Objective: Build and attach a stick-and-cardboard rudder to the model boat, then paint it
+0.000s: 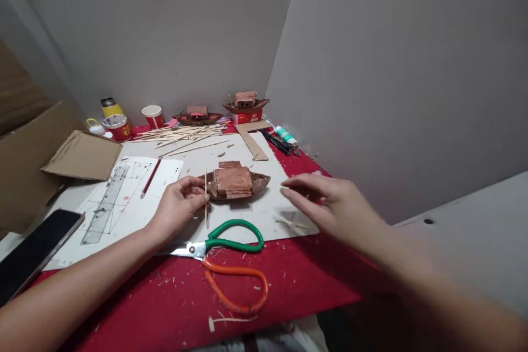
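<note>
- Cardboard forms the brown model boat (235,182), which sits on a pale board (264,214) laid over a red cloth (289,280).
- The left hand (179,206) is just left of the model boat, at its bow end. Its fingertips are pinched on a thin wooden stick (205,198).
- That stick stands upright beside the hull, so close that I cannot tell whether they touch.
- The right hand (330,203) hovers to the right of the model boat, apart from it. It is palm down, with fingers spread and loose, and holds nothing. It is blurred.
- A small cross of sticks (292,224) lies on the board, on the near right of the boat, under the right hand's fingers.
- Scissors (225,253) with one green and one orange handle lie in front of the boat, blades pointing left towards the left wrist.
- A drawing sheet (119,198) lies left of the boat, with a red pencil (150,177) across its far corner.
- A dark phone (35,253) lies further left, at the near edge.
- Behind the boat is a loose pile of sticks (185,135).
- An L-shaped cardboard strip (252,140) lies behind it too, a little to the right.
- Two more boats stand by the wall, one low (197,115) and one raised on a red box (246,102).
- Two red paper cups (153,116) (119,127) stand far back and left of the boat.
</note>
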{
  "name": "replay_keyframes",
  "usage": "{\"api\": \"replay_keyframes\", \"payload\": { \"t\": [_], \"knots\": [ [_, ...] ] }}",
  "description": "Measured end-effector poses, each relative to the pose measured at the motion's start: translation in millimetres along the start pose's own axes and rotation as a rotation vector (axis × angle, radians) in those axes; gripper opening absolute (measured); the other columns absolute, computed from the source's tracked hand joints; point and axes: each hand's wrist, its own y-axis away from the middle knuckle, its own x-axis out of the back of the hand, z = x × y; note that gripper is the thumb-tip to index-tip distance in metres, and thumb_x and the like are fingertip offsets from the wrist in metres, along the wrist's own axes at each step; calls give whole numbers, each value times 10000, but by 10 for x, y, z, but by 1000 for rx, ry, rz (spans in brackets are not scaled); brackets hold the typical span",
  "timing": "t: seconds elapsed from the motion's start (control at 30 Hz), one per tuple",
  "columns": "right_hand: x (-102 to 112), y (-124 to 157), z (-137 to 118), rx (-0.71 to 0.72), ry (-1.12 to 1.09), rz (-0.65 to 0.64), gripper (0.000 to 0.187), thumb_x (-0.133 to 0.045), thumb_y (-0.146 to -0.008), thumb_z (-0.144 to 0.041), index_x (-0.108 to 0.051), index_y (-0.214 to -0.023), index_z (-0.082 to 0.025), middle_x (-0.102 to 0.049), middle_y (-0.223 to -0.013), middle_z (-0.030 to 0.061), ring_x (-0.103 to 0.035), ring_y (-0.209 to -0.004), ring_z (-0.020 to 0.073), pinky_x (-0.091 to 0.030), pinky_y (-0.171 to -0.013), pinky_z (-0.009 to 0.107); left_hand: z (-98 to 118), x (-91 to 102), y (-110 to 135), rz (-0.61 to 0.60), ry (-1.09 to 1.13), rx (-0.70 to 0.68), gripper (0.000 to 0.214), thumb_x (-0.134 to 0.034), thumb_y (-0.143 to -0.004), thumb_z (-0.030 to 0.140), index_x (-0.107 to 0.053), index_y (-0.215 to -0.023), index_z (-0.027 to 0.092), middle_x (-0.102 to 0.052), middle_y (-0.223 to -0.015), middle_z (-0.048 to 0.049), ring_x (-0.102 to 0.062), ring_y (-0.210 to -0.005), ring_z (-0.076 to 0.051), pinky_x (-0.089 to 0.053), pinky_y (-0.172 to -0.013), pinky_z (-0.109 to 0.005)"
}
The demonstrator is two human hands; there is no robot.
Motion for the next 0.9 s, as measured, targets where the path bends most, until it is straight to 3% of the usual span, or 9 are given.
{"api": "replay_keyframes", "payload": {
  "t": [0.13, 0.37, 0.57, 0.9],
  "knots": [
    [-277, -175, -255, 159, -61, -70, 153, -539, -920, -234, -682, -923, -181, -733, -861, 62, -671, -750, 169, -508, -688, 277, -8, -8, 4, 0, -8, -7, 288, -766, -684, 187, -633, -931, 121, -620, -709, 0, -568, -596, -107, -433, -574, -245],
    [-544, -436, -329, 370, 59, -48, 156, -560, -937, -231, -697, -983, -173, -735, -1018, 81, -656, -944, 193, -485, -819, 307, -41, -11, -24, -7, -60, -36, 260, -751, -691, 200, -632, -912, 133, -613, -698, 11, -546, -578, -97, -431, -563, -235],
    [-576, -631, -422, 388, 225, -140, 159, -587, -928, -267, -728, -942, -195, -718, -938, 71, -621, -865, 202, -382, -746, 317, -35, -32, -17, 3, -96, -73, 191, -723, -700, 169, -648, -873, 136, -619, -701, 0, -559, -611, -115, -441, -579, -247],
    [-685, -772, -517, 378, 269, -243, 211, -573, -943, -275, -731, -847, -172, -688, -805, 47, -569, -739, 160, -282, -691, 307, -46, -27, -31, -9, -215, -149, 118, -653, -736, 120, -662, -853, 135, -635, -723, -2, -573, -646, -122, -469, -633, -260]
  ]
}}
